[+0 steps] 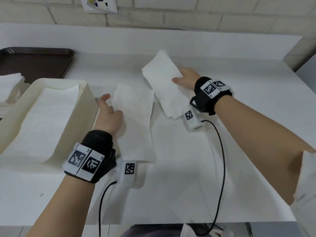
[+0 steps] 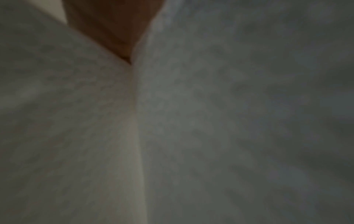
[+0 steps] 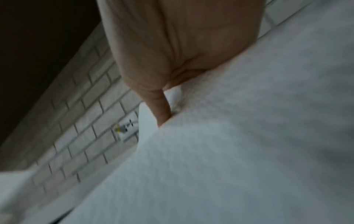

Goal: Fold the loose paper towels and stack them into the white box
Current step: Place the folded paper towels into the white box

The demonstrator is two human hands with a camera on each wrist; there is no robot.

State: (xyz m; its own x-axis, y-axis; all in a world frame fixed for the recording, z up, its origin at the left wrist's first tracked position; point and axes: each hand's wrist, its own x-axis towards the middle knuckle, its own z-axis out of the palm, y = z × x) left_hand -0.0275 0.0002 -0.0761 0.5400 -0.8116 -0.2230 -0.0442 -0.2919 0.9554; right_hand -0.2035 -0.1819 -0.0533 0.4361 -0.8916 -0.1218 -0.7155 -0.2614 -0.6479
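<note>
Two folded white paper towels are held above the white table. My left hand (image 1: 109,112) grips one folded towel (image 1: 135,120) just right of the white box (image 1: 89,100), thumb on top. My right hand (image 1: 184,79) pinches the other folded towel (image 1: 162,82) farther back and to the right. Folded towels (image 1: 49,117) lie stacked inside the box. The left wrist view is filled by blurred towel (image 2: 210,121) with a bit of hand (image 2: 114,30) at the top. In the right wrist view a finger (image 3: 159,106) presses against the towel (image 3: 229,151).
A dark brown tray (image 1: 34,62) sits at the back left, with a pile of loose white towels (image 1: 10,88) in front of it, left of the box. Black cables (image 1: 220,151) trail from the wrist cameras over the table's near edge. A brick wall (image 1: 188,12) backs the table.
</note>
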